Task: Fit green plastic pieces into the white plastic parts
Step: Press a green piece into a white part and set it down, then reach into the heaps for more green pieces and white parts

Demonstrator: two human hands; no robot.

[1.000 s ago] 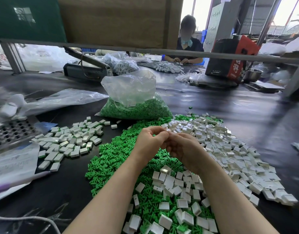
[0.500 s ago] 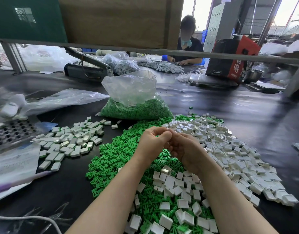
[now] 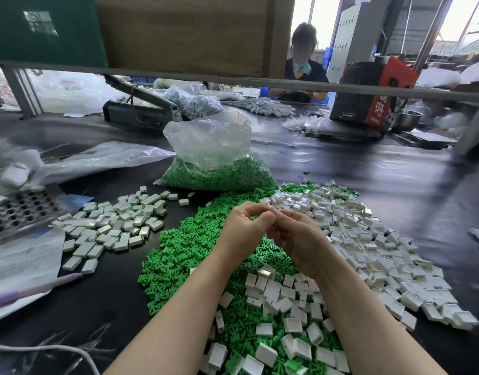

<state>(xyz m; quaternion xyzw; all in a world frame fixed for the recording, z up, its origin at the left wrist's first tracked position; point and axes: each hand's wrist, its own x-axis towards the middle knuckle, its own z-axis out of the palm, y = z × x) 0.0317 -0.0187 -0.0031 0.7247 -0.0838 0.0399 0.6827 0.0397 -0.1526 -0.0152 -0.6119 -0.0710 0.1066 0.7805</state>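
Left hand (image 3: 245,231) and right hand (image 3: 300,240) raised together over the loose heap of small green plastic pieces (image 3: 178,255), fingers curled, fingertips meeting; what they pinch is hidden — grip cannot be told. Pile of small white rectangular plastic parts (image 3: 368,239) lies right. Clear plastic bag (image 3: 214,155), open-topped, holds more green pieces, beyond hands.

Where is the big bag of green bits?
In the head view, the clear plastic bag of green pieces sits on the black table, centre, behind the loose green pile and beyond both hands.

Single head view, looking forward-down, close over dark table (image 3: 368,169).
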